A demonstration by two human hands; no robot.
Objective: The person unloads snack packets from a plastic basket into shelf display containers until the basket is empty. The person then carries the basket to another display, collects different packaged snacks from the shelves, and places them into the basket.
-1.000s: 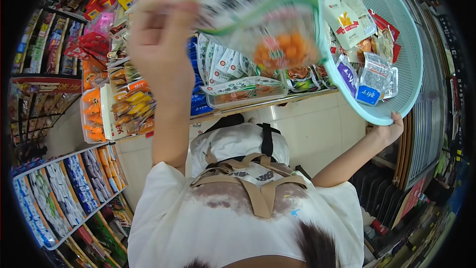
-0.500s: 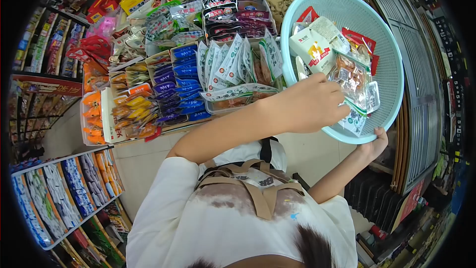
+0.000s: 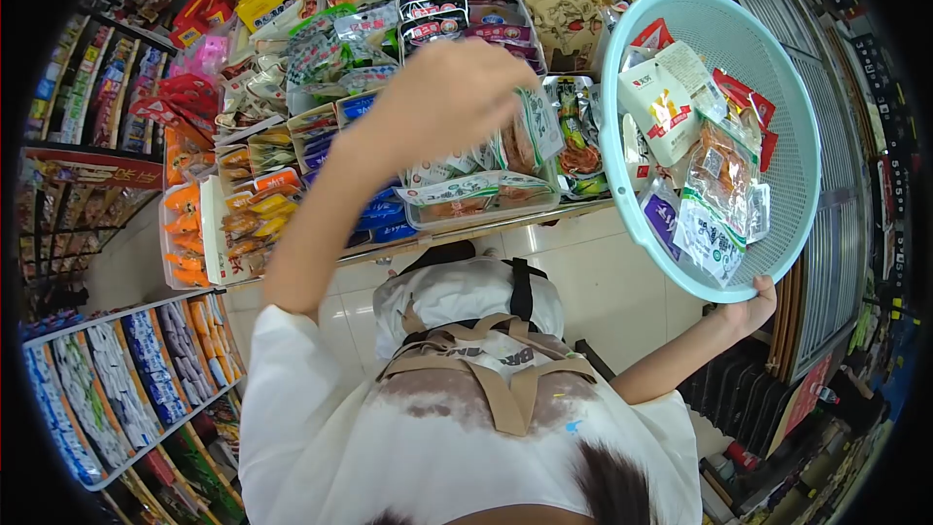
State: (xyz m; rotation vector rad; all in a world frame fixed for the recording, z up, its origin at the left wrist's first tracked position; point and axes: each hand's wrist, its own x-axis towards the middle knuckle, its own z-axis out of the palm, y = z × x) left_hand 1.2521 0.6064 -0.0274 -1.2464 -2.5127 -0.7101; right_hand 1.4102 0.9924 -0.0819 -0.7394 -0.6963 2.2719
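My left hand point(image 3: 457, 97) hovers over the snack display, back up and fingers bent down. Its fingertips are hidden, so I cannot tell if they touch anything. Beneath and beside it are white-and-green vacuum packs point(image 3: 536, 131) in a clear bin, with black and purple packs point(image 3: 435, 15) behind. My right hand point(image 3: 753, 303) grips the near rim of a light-blue plastic basket point(image 3: 802, 175), which is tilted toward me. In the basket lie a clear pack with a white-and-green label point(image 3: 714, 224), a white packet with a yellow picture point(image 3: 661, 112), a purple packet point(image 3: 661, 219) and red packets.
Blue packets point(image 3: 389, 214) and orange packets point(image 3: 185, 233) fill small bins along the display's front edge. A lower rack of bagged snacks point(image 3: 117, 379) stands at the left. Grey shutter-like panels point(image 3: 768, 10) rise at the right. Tiled floor point(image 3: 593, 253) shows below the display.
My left hand has gone from the basket up and left to above the display, leaving the white-and-green-labelled pack in the basket. My right hand has shifted the basket slightly right and down.
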